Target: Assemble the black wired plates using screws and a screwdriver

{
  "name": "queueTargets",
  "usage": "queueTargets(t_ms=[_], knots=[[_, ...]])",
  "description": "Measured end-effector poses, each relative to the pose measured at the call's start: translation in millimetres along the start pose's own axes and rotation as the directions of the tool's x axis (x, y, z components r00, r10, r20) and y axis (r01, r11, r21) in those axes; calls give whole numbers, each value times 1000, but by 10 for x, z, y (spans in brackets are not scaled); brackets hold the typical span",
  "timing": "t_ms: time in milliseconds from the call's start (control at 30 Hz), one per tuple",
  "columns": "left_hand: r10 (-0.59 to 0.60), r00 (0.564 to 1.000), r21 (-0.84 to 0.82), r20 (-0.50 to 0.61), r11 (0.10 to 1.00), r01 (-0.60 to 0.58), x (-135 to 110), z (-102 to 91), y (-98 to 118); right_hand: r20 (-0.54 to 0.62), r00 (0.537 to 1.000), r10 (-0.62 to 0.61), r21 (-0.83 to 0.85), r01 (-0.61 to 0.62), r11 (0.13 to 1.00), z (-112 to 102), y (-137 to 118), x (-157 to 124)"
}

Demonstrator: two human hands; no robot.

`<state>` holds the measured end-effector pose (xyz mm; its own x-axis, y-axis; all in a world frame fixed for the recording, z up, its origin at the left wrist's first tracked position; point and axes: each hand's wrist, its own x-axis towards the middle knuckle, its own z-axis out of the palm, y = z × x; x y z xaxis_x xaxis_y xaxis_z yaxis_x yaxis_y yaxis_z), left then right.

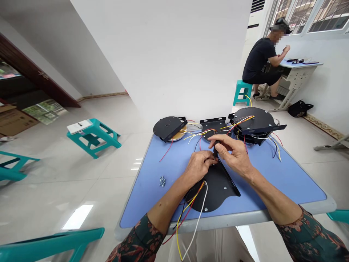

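Okay, on my feed from the head camera both of the wearer's hands sit close together over the middle of the blue-topped table [286, 182]. The right hand [234, 154] is closed, with thumb and fingers wrapped around a black-handled tool [216, 150], probably a small screwdriver, though its tip is hidden from me, and it stands nearly upright, which looks like a grip for working downward. The left hand [199, 167] has its fingers curled and gathered just beside that tool, apparently pinching something small, but I cannot tell what from here. Beneath them a black metal plate [215, 189] lies flat toward the near edge, its yellow, red and white wires [191, 201] running off over that edge, seemingly clear of the hands. Farther off, two black disc assemblies sit left [170, 128] and right [253, 120] with a black bracket [212, 125] between them, and a small heap of metal fasteners [162, 181] lies left of the hands, within easy reach
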<state>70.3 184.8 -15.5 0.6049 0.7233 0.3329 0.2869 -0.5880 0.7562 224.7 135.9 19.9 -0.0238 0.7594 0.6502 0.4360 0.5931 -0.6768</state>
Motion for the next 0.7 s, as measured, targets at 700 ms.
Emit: queueTargets(t_ms=[700], knots=[[-62,998,-139,-28,989,57,-26,26,-32,59,995,-80,-158,89,983,-22,-47,-14]])
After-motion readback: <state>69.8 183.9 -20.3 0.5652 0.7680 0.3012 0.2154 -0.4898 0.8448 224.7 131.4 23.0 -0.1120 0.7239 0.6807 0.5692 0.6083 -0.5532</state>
